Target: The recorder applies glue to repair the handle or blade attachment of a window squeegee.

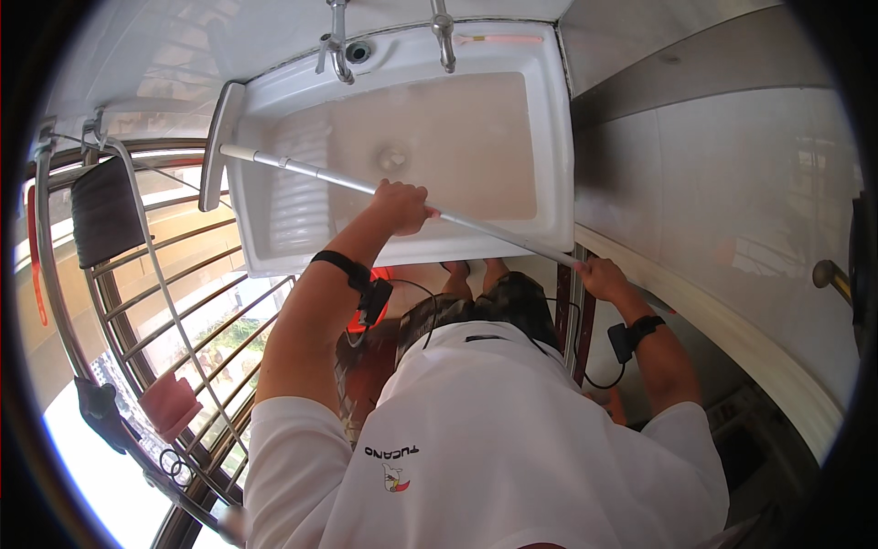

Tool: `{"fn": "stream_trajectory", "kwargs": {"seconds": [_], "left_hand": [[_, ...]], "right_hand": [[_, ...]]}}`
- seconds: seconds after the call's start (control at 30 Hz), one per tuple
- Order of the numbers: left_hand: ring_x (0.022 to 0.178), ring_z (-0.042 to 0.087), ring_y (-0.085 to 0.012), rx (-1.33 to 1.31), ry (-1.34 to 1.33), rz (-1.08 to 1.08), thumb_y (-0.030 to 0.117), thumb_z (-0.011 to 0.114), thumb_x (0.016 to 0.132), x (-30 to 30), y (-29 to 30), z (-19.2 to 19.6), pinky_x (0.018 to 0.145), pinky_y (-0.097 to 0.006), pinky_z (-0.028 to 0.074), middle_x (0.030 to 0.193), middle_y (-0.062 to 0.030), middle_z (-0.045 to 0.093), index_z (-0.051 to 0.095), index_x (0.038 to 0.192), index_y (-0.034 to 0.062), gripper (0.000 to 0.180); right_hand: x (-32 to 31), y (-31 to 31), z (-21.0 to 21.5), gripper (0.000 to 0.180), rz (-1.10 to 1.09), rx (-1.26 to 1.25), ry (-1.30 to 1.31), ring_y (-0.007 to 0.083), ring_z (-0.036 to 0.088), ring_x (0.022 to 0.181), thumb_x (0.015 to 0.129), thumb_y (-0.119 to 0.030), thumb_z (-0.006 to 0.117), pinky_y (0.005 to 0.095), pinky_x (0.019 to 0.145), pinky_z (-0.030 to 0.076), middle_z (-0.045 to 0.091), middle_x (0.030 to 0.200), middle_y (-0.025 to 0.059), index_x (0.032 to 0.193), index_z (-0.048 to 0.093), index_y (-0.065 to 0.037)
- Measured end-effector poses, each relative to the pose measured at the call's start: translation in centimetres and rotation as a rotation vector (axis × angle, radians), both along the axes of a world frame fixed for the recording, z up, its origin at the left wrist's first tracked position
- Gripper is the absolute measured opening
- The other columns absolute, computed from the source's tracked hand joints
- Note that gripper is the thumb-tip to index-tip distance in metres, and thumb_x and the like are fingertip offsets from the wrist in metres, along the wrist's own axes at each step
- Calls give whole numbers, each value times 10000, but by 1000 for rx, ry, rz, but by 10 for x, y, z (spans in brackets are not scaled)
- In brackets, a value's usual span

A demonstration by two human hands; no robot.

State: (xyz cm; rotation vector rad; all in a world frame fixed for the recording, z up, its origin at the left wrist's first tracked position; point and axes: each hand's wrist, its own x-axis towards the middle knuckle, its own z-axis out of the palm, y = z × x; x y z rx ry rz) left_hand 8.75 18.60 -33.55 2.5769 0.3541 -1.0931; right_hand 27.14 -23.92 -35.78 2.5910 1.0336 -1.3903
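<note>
A long white pole (320,172) runs slantwise over a white laundry sink (549,137), ending at a flat white head (218,142) that stands against the sink's left rim. My left hand (401,206) grips the pole near its middle, above the basin. My right hand (604,277) holds the lower end of the pole beside the sink's right front corner. Both wrists wear black bands with cables.
Two metal taps (340,55) (444,37) stand at the sink's back edge. A curved metal window grille (183,302) fills the left, with a dark cloth (105,210) and a pink sponge (169,403) hung on it. A tiled wall (732,210) rises on the right.
</note>
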Motion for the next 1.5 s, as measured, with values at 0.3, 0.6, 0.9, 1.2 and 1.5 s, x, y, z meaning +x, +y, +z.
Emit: {"fn": "stream_trajectory", "kwargs": {"seconds": [0.3, 0.6, 0.9, 1.2, 1.5], "left_hand": [[1072, 629, -303, -8, 12, 9, 514, 493, 1001, 0, 0, 3, 965, -477, 391, 1041, -110, 686, 651, 1103, 80, 473], [1061, 629, -298, -9, -20, 6, 503, 514, 994, -2, 1, 4, 933, -467, 397, 1040, -96, 682, 638, 1103, 94, 441], [1107, 590, -269, -56, -239, 123, 467, 653, 914, -14, 2, -3, 989, -464, 366, 1067, -62, 652, 633, 1073, 119, 383], [1157, 561, -254, -103, -456, 157, 316, 718, 858, -16, -9, 3, 1119, -525, 307, 1063, -42, 625, 634, 1049, 148, 268], [935, 624, -317, -163, -799, 535, 188, 691, 869, -34, -27, 6, 848, -449, 481, 918, -90, 646, 633, 955, 88, 145]], "right_hand": [[-1, 1, 2, 704, -28, -9, -3, 492, 630, 963, 1018, -568, 375, 539, 870, 488, 681, 935, 300, 885, 700, 43], [4, -3, 0, 684, -41, -8, 30, 478, 634, 959, 1004, -587, 405, 527, 855, 488, 684, 939, 286, 896, 697, 21], [9, -5, -4, 667, -82, -32, 75, 461, 633, 947, 985, -606, 440, 518, 836, 484, 688, 939, 267, 905, 682, 11], [10, -9, -3, 630, -209, -19, 151, 419, 652, 975, 956, -605, 498, 476, 864, 497, 703, 986, 232, 1049, 695, -14], [2, -6, 14, 544, -203, 226, -28, 348, 679, 1002, 856, -495, 709, 417, 911, 521, 716, 1052, 178, 1155, 676, -41]]}}
